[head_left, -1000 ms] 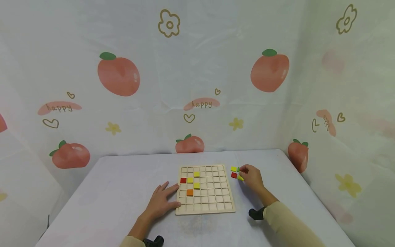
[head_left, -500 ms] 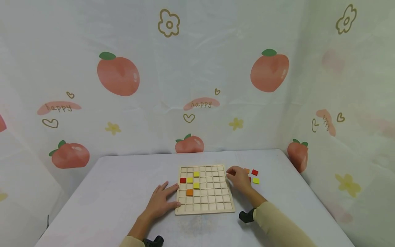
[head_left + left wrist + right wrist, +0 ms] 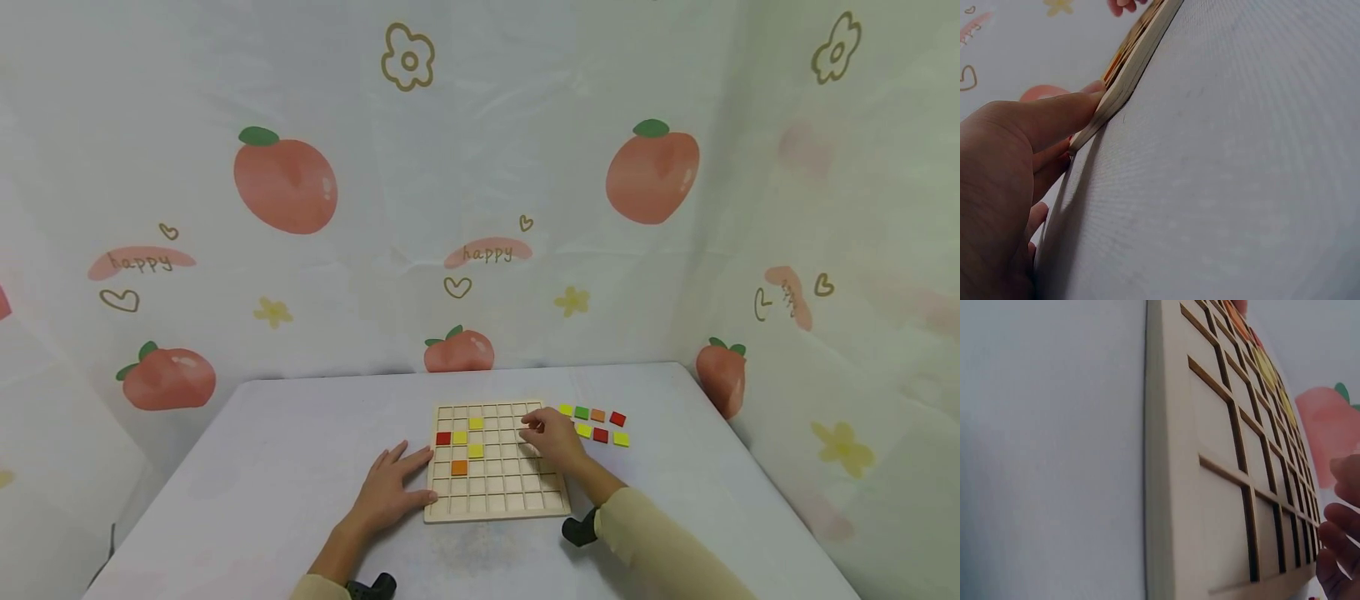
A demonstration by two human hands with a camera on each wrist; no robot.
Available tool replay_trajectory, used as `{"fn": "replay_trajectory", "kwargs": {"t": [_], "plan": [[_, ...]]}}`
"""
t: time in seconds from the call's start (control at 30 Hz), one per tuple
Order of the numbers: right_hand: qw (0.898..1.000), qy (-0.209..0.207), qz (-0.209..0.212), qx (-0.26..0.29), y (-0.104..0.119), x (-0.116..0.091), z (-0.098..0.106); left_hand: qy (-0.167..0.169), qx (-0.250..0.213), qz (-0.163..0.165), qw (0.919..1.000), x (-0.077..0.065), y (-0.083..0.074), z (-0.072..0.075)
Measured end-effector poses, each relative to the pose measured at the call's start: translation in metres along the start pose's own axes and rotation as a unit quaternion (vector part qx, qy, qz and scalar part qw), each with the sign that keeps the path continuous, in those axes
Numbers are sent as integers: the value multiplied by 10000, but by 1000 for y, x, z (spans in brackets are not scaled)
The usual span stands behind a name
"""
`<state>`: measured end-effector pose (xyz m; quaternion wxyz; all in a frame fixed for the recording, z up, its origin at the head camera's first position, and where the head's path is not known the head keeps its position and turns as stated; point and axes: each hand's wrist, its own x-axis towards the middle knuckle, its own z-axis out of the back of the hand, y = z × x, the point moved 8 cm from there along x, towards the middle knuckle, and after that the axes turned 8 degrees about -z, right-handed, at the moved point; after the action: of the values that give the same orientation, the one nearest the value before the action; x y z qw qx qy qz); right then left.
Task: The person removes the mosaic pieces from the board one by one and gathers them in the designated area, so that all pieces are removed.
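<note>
The left hand (image 3: 390, 492) has its fingers spread wide; a fingertip and the thumb touch the left side of the wooden board (image 3: 498, 483); in the left wrist view, the thumb rests on the board's edge. The right hand (image 3: 558, 437) is at the right part of the board, with its fingers bent toward its thumb; I cannot tell if they pinch something small.

In the right wrist view, the right hand is cut off by the edge, so only some fingers show; the colors at the far side of the board look blurry there; the left wrist view sees the board from its side, so its squares hardly show; in the head view, the right hand hides a few of the squares.

The board lies flat on the white tabletop (image 3: 300, 467), between the two hands; a red tile (image 3: 444, 438), three yellow tiles (image 3: 460, 437) and an orange tile (image 3: 459, 467) sit in squares in its left part; loose tiles (image 3: 601, 435), some red, some yellow, one green and one orange, lie on the tabletop past the board's right side, near the right hand.
</note>
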<state>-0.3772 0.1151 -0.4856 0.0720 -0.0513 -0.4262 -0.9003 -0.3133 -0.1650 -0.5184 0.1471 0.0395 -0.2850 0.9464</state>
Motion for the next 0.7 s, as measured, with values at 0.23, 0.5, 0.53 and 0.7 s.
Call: {"fn": "replay_trajectory", "kwargs": {"t": [0.23,0.5,0.53,0.7], "plan": [[9979,405,287,-404,16,1,-22,-10,37,-43,10000,-1,0,1],[9902,497,863,-984,31,-5,-45,-20,8,-51,10000,0,-2,1],[9892,499,881,-1058,33,-6,-48,-27,2,-53,10000,0,-2,1],[9845,589,1011,-1304,44,-7,-56,-7,14,-75,10000,0,-2,2]]}}
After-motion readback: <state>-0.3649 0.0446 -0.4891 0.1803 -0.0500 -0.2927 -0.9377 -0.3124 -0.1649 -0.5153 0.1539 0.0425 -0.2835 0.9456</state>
